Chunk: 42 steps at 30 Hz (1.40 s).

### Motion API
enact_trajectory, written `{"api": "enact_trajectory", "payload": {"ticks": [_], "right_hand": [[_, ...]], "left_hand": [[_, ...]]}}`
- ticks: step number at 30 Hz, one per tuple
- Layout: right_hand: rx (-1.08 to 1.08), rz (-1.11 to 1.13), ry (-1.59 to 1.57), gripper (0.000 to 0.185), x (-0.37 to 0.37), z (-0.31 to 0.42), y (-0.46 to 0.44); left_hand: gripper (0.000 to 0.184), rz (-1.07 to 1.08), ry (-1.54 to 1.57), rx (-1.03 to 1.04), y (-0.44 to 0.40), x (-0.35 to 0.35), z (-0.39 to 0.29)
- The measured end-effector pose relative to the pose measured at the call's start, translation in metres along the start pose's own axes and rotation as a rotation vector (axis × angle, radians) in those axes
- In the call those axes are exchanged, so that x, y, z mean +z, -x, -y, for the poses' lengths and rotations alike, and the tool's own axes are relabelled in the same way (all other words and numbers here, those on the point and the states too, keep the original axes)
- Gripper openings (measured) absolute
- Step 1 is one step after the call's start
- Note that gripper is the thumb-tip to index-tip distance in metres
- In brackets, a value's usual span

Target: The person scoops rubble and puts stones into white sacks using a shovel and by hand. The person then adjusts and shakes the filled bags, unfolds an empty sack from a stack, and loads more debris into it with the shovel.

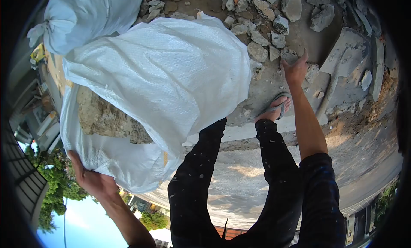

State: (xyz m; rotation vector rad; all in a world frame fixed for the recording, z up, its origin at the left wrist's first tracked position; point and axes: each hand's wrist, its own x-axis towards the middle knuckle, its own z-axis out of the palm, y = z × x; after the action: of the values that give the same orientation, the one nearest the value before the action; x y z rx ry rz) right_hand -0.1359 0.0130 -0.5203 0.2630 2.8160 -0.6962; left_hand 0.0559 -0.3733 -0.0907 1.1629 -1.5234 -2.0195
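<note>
A white woven sack [171, 68] lies across the left and middle of the view, its mouth facing me. Inside that mouth sits a big rough chunk of concrete [107, 117]. My left hand [96, 181] holds the sack's lower rim, with most of its fingers hidden behind the fabric. On the right, my right hand [295, 70] reaches down to the rubble, thumb and index finger spread apart. A grey stone [288, 55] lies between and just beyond those fingers; whether they touch it I cannot tell.
A second, tied white sack [90, 17] stands at the upper left. Broken concrete pieces [259, 51] cover the ground at the top. A flat slab [349, 53] and a long bar-like piece [329, 92] lie to the right. My sandalled foot [278, 107] stands near the rubble.
</note>
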Motion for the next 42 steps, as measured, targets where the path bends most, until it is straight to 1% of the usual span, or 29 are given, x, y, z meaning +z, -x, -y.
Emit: {"api": "enact_trajectory", "payload": {"ticks": [2, 5, 7, 8, 10, 12, 13, 14, 15, 16, 17, 18, 19, 21, 22, 24, 25, 27, 28, 30, 32, 33, 34, 35, 37, 38, 39, 41, 42], "right_hand": [[0.052, -0.02, -0.073, 0.089, 0.008, 0.0, -0.008], [-0.015, 0.055, -0.06, 0.078, -0.011, 0.002, 0.002], [-0.074, 0.037, -0.097, 0.074, -0.051, 0.018, 0.021], [-0.113, 0.008, -0.131, 0.074, -0.081, 0.045, 0.041], [0.006, 0.061, -0.233, 0.07, -0.165, 0.12, 0.084], [-0.104, 0.083, -0.525, 0.067, -0.226, 0.172, 0.127], [-0.051, 0.165, -0.61, 0.065, -0.257, 0.201, 0.149], [0.039, 0.287, -0.809, 0.067, -0.281, 0.237, 0.169], [-0.01, 0.339, -0.89, 0.067, -0.293, 0.262, 0.186], [-0.155, 0.365, -0.869, 0.068, -0.285, 0.271, 0.199], [-0.166, 0.452, -0.8, 0.069, -0.284, 0.299, 0.212], [-0.172, 0.537, -0.731, 0.069, -0.281, 0.323, 0.22], [-0.175, 0.52, -0.724, 0.069, -0.272, 0.329, 0.221], [-0.162, 0.315, -0.656, 0.073, -0.23, 0.328, 0.22], [-0.163, 0.302, -0.657, 0.073, -0.218, 0.328, 0.22], [0.005, 0.284, -0.472, 0.059, -0.198, 0.321, 0.219], [0.013, 0.271, -0.468, 0.059, -0.181, 0.314, 0.219], [-0.091, 0.115, -0.417, 0.037, -0.163, 0.308, 0.216], [-0.093, 0.099, -0.416, 0.037, -0.169, 0.306, 0.213], [0.615, 0.246, -0.912, 0.018, -0.208, 0.316, 0.204], [0.628, 0.197, -1.01, 0.016, -0.271, 0.314, 0.213], [0.584, 0.139, -0.99, 0.018, -0.298, 0.307, 0.224], [0.519, 0.077, -0.976, 0.021, -0.314, 0.3, 0.229], [0.487, 0.058, -0.991, 0.021, -0.316, 0.289, 0.221], [0.479, -0.006, -1.165, 0.028, -0.311, 0.261, 0.229], [0.56, -0.02, -1.256, 0.029, -0.311, 0.263, 0.223], [0.547, 0.007, -1.232, 0.027, -0.305, 0.259, 0.21], [0.519, -0.045, -1.216, 0.027, -0.303, 0.272, 0.192], [0.483, 0.096, -1.051, 0.021, -0.313, 0.276, 0.196]], "left_hand": [[0.043, -0.178, 0.01, 0.045, 0.001, 0.012, 0.003], [0.043, -0.152, 0.088, 0.016, 0.003, 0.021, 0.007], [0.043, -0.201, 0.095, 0.0, 0.003, 0.026, 0.009], [0.042, -0.197, 0.09, -0.021, 0.003, 0.026, 0.01], [0.041, -0.175, 0.095, -0.041, 0.004, 0.035, 0.007], [0.041, -0.118, 0.054, -0.099, 0.005, 0.038, 0.0], [0.041, -0.114, 0.075, -0.102, 0.004, 0.038, -0.004], [0.041, -0.143, 0.031, -0.165, 0.003, 0.039, -0.006], [0.041, -0.168, -0.014, -0.227, 0.001, 0.038, -0.011], [0.04, -0.123, -0.192, -0.21, -0.001, 0.034, -0.016], [0.04, -0.111, -0.174, -0.207, -0.004, 0.034, -0.021], [0.04, -0.065, -0.046, -0.243, -0.006, 0.036, -0.025], [0.04, -0.015, 0.078, -0.281, -0.009, 0.035, -0.026], [0.041, 0.02, 0.056, -0.281, -0.017, 0.021, -0.023], [0.042, 0.025, 0.011, -0.283, -0.018, 0.02, -0.025], [0.043, 0.045, -0.017, -0.319, -0.019, 0.012, -0.024], [0.043, 0.06, -0.015, -0.325, -0.019, 0.011, -0.027], [0.044, 0.137, -0.042, -0.316, -0.018, 0.012, -0.032], [0.044, 0.151, -0.036, -0.312, -0.022, 0.01, -0.03], [0.045, 0.089, -0.092, -0.315, -0.03, -0.002, -0.029], [0.046, 0.082, -0.095, -0.36, -0.034, 0.002, -0.071], [0.047, 0.068, -0.088, -0.391, -0.039, 0.005, -0.083], [0.046, 0.058, -0.086, -0.321, -0.034, -0.009, -0.063], [0.046, 0.074, -0.065, -0.294, -0.039, -0.002, -0.062], [0.049, 0.202, 0.043, -0.182, -0.03, 0.003, -0.062], [0.05, 0.172, 0.163, -0.293, -0.04, 0.008, -0.066], [0.052, 0.109, 0.21, -0.354, -0.052, 0.009, -0.059], [0.048, 0.143, -0.087, -0.252, -0.057, 0.032, -0.059], [0.048, 0.142, -0.093, -0.247, -0.045, 0.024, -0.063]]}}
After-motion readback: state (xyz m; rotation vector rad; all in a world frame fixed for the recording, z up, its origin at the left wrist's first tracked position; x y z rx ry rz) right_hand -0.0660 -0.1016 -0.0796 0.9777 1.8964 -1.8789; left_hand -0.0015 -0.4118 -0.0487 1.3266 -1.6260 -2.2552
